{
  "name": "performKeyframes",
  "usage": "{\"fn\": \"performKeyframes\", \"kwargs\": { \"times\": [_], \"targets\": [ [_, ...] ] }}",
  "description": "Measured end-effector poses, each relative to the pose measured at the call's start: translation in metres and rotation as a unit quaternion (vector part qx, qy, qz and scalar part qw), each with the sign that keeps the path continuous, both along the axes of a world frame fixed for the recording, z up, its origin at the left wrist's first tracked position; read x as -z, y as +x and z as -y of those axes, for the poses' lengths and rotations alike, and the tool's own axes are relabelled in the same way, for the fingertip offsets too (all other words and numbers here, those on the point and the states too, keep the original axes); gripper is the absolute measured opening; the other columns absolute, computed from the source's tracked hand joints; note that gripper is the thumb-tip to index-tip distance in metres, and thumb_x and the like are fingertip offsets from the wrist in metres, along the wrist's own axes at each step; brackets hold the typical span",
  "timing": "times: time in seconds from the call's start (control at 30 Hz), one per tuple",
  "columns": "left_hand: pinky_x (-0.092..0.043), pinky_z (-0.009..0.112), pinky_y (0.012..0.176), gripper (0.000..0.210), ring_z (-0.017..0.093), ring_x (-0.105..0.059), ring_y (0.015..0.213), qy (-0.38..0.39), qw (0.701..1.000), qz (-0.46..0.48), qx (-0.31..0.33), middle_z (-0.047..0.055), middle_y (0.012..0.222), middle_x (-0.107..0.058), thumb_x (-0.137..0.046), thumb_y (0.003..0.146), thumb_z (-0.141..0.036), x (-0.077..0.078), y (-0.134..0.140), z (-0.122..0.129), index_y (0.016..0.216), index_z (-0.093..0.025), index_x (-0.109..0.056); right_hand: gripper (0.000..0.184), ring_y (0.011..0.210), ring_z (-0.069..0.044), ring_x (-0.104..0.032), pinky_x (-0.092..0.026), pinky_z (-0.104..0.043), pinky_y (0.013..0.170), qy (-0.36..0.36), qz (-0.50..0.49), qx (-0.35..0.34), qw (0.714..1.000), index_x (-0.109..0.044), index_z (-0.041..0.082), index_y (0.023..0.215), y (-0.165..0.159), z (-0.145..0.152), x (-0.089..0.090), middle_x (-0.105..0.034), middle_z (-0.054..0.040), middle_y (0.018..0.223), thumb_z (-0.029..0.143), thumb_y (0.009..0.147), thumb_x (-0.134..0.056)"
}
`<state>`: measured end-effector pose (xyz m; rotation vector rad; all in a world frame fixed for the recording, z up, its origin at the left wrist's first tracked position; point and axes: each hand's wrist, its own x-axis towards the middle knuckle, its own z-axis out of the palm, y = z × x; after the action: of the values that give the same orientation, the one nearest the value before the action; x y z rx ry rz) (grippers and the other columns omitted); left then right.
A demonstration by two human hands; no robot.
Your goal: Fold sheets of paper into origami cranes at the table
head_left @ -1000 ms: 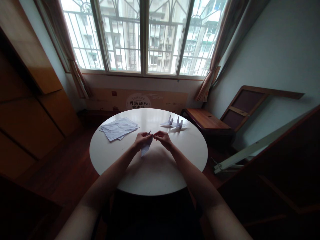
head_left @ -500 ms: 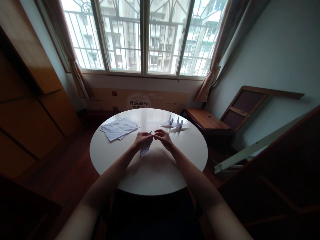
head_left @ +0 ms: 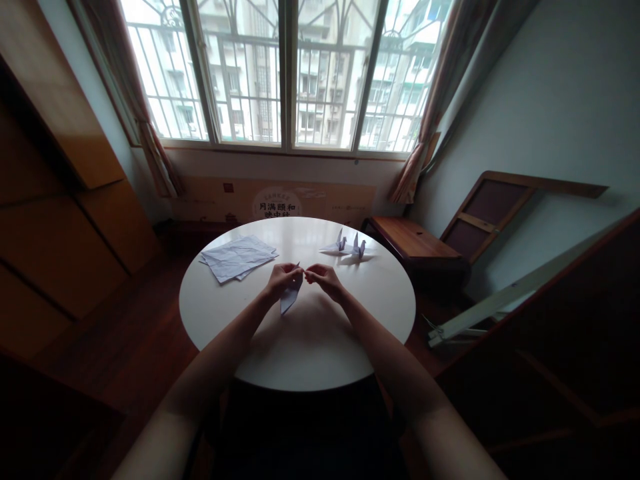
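Above the middle of the white round table (head_left: 310, 367), my left hand (head_left: 283, 276) grips a folded piece of pale paper (head_left: 291, 298). The paper hangs tilted, with a narrow point reaching down towards the table. My right hand (head_left: 324, 279) is closed in a pinch at the paper's upper right edge, and its fingertips almost meet those of my left hand. What lies between the right fingertips is small and partly hidden. Two folded paper cranes (head_left: 359, 248) stand beyond my right hand.
Several creased paper sheets (head_left: 237, 257) lie stacked at the table's back left. Behind the table are a printed cardboard panel (head_left: 210, 197) and a barred window. A low wooden stand (head_left: 410, 239) is at the back right.
My right hand has shifted slightly left, and its fingers have drawn closer together at the paper's edge. My left hand and the paper have barely moved.
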<state>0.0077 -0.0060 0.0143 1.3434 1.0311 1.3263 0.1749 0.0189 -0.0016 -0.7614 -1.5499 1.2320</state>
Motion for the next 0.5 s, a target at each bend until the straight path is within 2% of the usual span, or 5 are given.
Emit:
{"fn": "performKeyframes", "kwargs": {
  "times": [0.5],
  "targets": [
    [-0.033,0.022,0.053,0.043,0.011,-0.051,0.057,-0.023,0.999,-0.014,0.030,0.004,0.064,-0.064,-0.080,0.058,-0.050,0.0034,0.0007,-0.0028,0.073,-0.010,-0.070,0.034,0.059,-0.014,-0.055,-0.043,-0.028,0.058,0.005,0.021,0.034,0.999,-0.065,0.016,0.071,0.0016,0.0017,-0.0062,-0.061,-0.0013,0.060,0.047,0.065,-0.075]
  ]
}}
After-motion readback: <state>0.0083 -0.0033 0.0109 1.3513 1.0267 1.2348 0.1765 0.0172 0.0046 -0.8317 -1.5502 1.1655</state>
